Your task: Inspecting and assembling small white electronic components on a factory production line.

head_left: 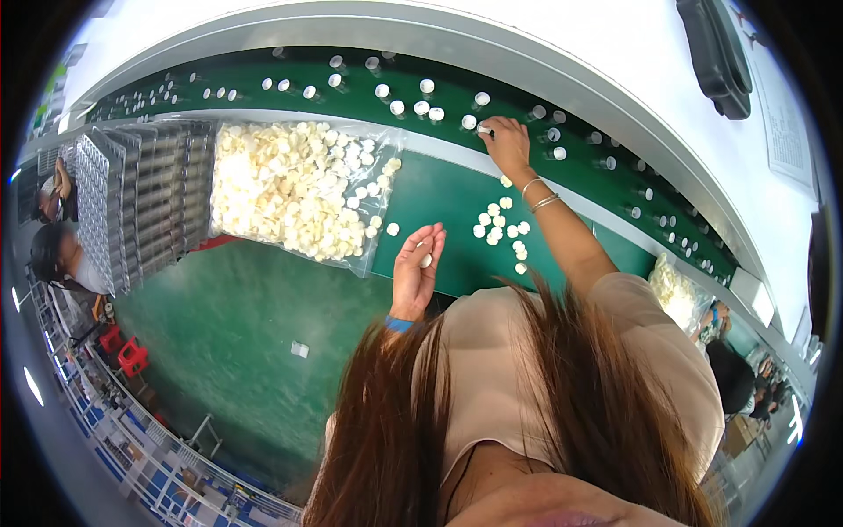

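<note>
My right hand point(507, 145) reaches over the green conveyor belt, its fingers closed on a small white-topped container point(484, 130). Palm up above the table's near edge, my left hand point(415, 277) curls its fingers around a small cream disc point(426, 261). Between my arms, a loose group of cream scalloped discs point(494, 221) lies on the green table top point(439, 191). Left of them, a clear plastic bag point(373, 233) lies spread out under a large heap of similar cream discs point(290, 189). A single disc point(392, 229) sits beside the bag.
More small white-topped containers point(427, 86) stand spaced along the belt point(518, 83). Stacked grey moulded trays point(162, 184) rise at the left. Another bag of cream pieces point(674, 290) lies at the right. Other people sit at both sides; red stools point(132, 356) stand on the floor.
</note>
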{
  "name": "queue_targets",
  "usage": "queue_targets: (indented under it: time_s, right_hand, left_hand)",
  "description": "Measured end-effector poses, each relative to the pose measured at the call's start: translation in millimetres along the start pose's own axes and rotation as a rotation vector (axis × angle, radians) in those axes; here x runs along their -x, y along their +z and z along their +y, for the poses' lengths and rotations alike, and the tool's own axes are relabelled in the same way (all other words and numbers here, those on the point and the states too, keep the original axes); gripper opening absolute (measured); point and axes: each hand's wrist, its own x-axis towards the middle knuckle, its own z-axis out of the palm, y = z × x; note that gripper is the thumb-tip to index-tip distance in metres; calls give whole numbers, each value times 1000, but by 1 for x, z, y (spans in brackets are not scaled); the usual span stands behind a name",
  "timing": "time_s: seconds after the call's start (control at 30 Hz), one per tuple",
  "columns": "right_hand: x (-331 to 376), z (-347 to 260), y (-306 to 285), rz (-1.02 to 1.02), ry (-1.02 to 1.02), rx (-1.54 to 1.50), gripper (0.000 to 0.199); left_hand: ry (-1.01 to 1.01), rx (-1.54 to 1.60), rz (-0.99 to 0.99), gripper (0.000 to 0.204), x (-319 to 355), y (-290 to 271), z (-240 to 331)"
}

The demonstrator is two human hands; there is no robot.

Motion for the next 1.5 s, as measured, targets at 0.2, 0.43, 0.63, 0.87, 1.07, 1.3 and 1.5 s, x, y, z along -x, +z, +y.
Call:
queue_targets:
  time_s: [0.2, 0.43, 0.63, 0.87, 1.07, 1.3, 1.5]
  right_hand:
    - [5, 12, 13, 44, -101, -8, 15]
    - [6, 12, 15, 52, -176, 77, 19]
    - [0, 2, 12, -88, -108, 137, 20]
    - [0, -16, -7, -44, -103, 110, 15]
    - [62, 29, -25, -166, 318, -214, 27]
    - [107, 26, -20, -231, 279, -157, 19]
    - [95, -37, -64, -204, 120, -707, 15]
  left_hand:
    - [-13, 0, -13, 22, -3, 6, 1]
    - [-12, -11, 2, 21, -3, 5, 1]
    - [-20, -38, -27, 23, -1, 9, 0]
    - [-51, 32, -118, 29, -1, 17, -1]
    - [-85, -39, -165, 32, 2, 21, -1]
    - [-135, -123, -165, 30, 23, 17, -6]
    - [-181, -185, -119, 30, 29, 24, -16]
